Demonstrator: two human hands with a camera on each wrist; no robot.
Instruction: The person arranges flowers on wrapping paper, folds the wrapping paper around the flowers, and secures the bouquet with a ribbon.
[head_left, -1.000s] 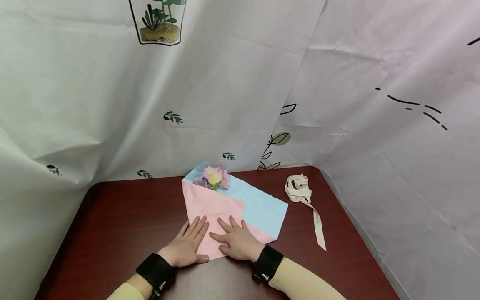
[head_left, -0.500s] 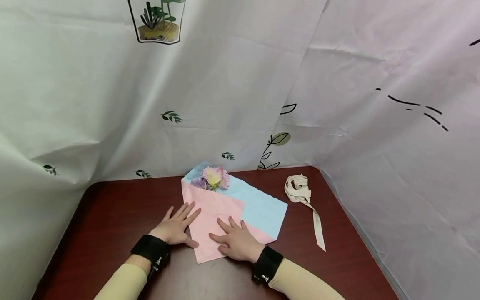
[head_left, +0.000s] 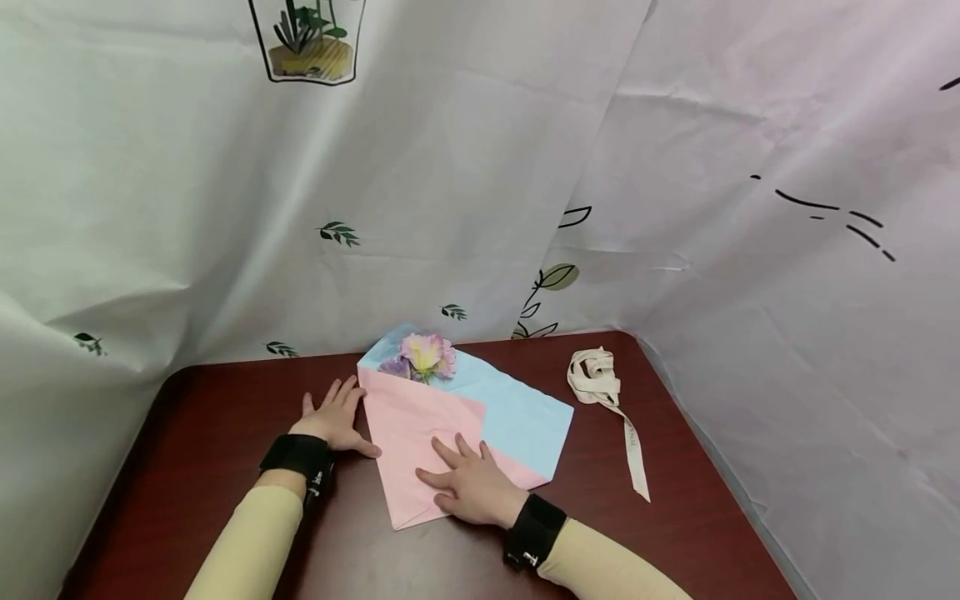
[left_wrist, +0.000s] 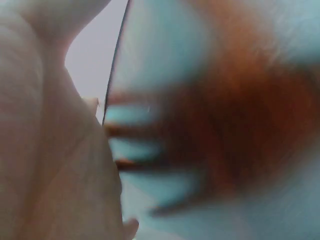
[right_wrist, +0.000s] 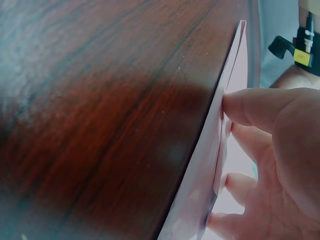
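Observation:
A sheet of wrapping paper, pink (head_left: 416, 417) on one side and pale blue (head_left: 521, 412) on the other, lies folded on the table. At its far end, a pink and yellow artificial-looking flower (head_left: 426, 357) and a smaller purple bloom (head_left: 395, 367) show above the pink fold; any stems are hidden. My left hand (head_left: 328, 423) is spread at the paper's left edge, its thumb and fingertips on or beside that edge. With fingers spread, my right hand (head_left: 476, 487) presses on the lower part of the pink fold. In the right wrist view, its fingertips touch the paper (right_wrist: 200, 175).
A cream ribbon (head_left: 596, 383) lies loosely coiled at the right back of the dark red table (head_left: 247, 425), one printed end trailing forward. Pale printed cloth (head_left: 450, 167) hangs behind the table and along its right side.
My left hand has slid from the lower pink fold out to the paper's left edge, then upward along it. My right hand stays on the paper, and the folds look the same.

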